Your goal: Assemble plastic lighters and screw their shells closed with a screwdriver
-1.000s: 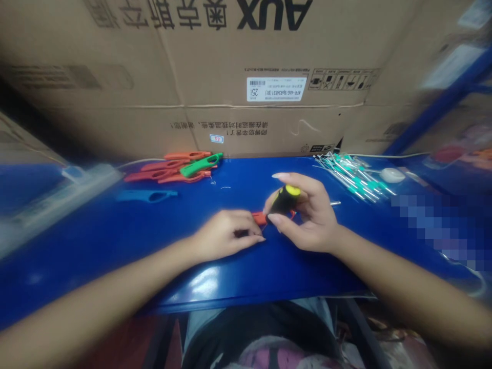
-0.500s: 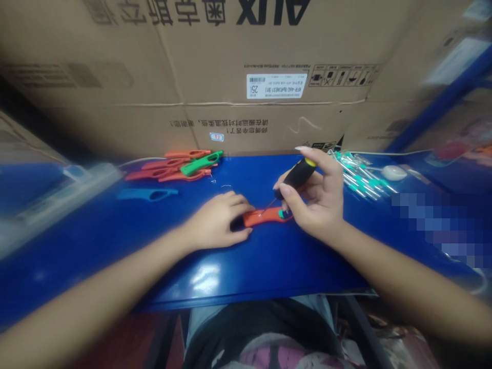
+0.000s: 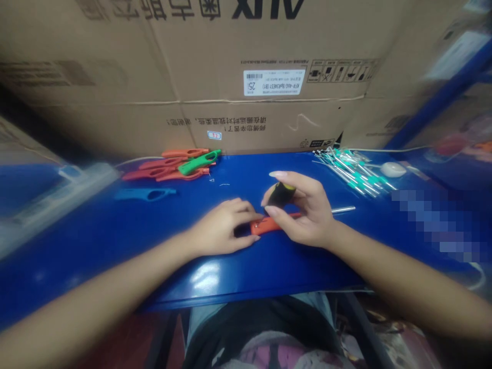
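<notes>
An orange plastic handle piece (image 3: 265,225) lies on the blue table (image 3: 246,266) in front of me. My left hand (image 3: 221,228) presses down on its left end, fingers curled over it. My right hand (image 3: 302,205) is closed round a black screwdriver (image 3: 280,193), held nearly upright with its tip down on the orange piece. A thin metal rod (image 3: 343,209) lies on the table just right of my right hand.
A pile of orange handle pieces with one green one (image 3: 198,162) lies at the back left, a blue piece (image 3: 148,194) nearer me. Several metal rods with teal collars (image 3: 353,171) lie at the back right. Large cardboard boxes (image 3: 230,77) wall the table's far edge.
My right hand has lowered the screwdriver from a raised, tilted hold back onto the orange piece. The left hand stays on the piece's left end.
</notes>
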Available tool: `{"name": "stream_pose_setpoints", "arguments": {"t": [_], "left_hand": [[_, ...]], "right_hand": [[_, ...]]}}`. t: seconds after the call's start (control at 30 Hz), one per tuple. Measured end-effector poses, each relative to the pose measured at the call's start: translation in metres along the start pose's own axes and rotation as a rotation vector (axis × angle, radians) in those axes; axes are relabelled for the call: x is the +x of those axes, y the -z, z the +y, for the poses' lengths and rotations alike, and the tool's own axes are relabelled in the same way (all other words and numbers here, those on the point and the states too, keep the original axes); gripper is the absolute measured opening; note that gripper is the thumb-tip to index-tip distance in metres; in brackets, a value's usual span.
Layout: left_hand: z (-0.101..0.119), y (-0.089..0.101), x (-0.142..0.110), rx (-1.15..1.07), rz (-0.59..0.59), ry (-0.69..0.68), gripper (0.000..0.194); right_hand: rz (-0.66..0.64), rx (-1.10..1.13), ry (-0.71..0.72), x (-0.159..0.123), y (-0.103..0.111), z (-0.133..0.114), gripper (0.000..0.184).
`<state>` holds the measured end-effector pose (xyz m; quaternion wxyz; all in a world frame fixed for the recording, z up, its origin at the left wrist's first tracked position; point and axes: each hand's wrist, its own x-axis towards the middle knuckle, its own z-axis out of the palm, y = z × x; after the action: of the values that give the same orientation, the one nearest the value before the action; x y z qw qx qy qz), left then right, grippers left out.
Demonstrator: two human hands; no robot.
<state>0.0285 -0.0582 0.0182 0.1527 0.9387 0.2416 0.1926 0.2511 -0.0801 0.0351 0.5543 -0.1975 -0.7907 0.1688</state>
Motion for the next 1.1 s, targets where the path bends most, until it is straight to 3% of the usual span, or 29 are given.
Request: {"name": "stream_pose_setpoints", "arguments": {"t": [0.1, 1.1], "left_hand": [[0.0006, 0.0004, 0.0005, -0.007, -0.003, 0.000, 0.030], [0.0017, 0.0012, 0.0015, -0.039, -0.043, 0.016, 0.028]], "right_hand": [[-0.016, -0.026, 0.063, -0.0004, -0.0006, 0.0020, 0.066], [-0.061, -0.016, 0.054, -0.0002, 0.0007, 0.0028, 0.070]]}}
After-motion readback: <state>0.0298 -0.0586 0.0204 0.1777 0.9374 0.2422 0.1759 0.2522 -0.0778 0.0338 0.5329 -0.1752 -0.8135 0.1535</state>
